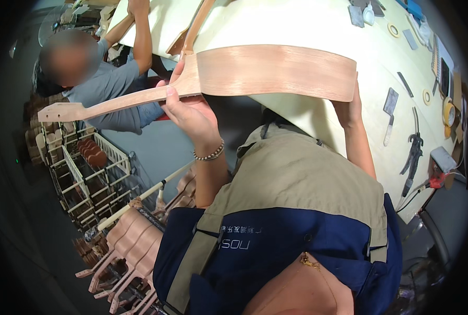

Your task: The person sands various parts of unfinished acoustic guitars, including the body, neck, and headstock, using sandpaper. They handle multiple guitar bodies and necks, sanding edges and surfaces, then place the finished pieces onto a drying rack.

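I hold an unfinished pale wooden guitar (276, 71) sideways, its curved side facing up toward me and its neck reaching left to a slotted-hole headstock (60, 111). My left hand (186, 107) is closed round the neck heel where it joins the body, thumb on the neck. At the body's right end, my right hand (348, 107) grips from behind; most of those fingers are hidden by the wood. Beyond the neck, another glossier wooden neck and body piece (194, 26) rests on the cream worktable (297, 23).
A co-worker in grey (102, 79) works at upper left. Racks (92, 173) of wooden parts and guitar bodies (129, 236) stand at lower left. Along the table's right lie a scraper (390, 102), tape rolls (448, 110), an air gun (415, 147), a grey block (443, 158) and a white bottle (369, 14).
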Action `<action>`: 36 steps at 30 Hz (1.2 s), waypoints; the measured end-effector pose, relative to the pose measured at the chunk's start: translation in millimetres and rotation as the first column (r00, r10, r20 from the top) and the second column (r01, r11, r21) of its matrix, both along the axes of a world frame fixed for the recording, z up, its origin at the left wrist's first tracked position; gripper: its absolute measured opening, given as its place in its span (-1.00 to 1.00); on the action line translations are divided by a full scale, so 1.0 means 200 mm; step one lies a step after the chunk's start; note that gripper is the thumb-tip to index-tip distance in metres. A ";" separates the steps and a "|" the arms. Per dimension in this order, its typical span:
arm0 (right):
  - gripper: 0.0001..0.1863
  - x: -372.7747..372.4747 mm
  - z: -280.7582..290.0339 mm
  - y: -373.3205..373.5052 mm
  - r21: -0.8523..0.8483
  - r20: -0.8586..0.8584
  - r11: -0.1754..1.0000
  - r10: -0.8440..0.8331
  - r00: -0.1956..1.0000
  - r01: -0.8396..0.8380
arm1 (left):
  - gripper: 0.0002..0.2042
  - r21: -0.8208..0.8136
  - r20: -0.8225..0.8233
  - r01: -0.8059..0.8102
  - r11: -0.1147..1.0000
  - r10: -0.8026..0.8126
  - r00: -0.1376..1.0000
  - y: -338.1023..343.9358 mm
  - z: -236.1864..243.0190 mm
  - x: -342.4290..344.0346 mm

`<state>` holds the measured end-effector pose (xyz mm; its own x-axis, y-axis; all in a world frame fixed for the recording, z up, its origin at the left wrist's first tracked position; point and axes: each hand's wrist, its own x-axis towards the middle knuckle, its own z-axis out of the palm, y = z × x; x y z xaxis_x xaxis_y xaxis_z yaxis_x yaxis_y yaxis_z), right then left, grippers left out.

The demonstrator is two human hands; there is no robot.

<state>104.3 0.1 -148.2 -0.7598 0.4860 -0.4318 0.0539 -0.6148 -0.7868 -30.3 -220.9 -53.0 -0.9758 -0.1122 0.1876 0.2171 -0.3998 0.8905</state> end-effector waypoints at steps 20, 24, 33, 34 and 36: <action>-0.26 0.03 0.22 -0.11 0.218 0.116 0.966 0.113 0.987 -0.137 | -0.58 0.116 0.175 0.009 0.993 -0.029 0.984 -0.30 -0.18 0.04; -0.28 0.06 0.07 -0.09 0.181 0.025 0.978 0.101 0.995 -0.104 | -0.56 0.084 0.163 -0.111 0.990 0.096 0.982 -0.17 -0.07 0.08; -0.59 0.06 0.23 0.04 0.693 -0.079 0.716 0.202 0.976 -0.092 | -0.55 -0.240 0.132 -0.173 0.955 0.209 0.969 0.14 0.10 0.00; -0.63 0.03 0.27 0.04 0.723 -0.103 0.680 0.282 0.954 -0.123 | -0.57 -0.221 0.120 -0.122 0.968 0.151 0.981 0.17 0.08 -0.01; -0.67 -0.03 0.36 0.02 0.709 0.068 0.621 0.411 0.909 -0.334 | -0.59 -0.282 0.090 -0.037 0.959 0.065 0.994 0.22 0.04 -0.03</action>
<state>98.4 4.8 -75.5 -0.9607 0.2775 -0.0101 0.0582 0.1657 -0.9845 -37.1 -176.2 -45.9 -0.9853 -0.1190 0.1228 0.1374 -0.1227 0.9829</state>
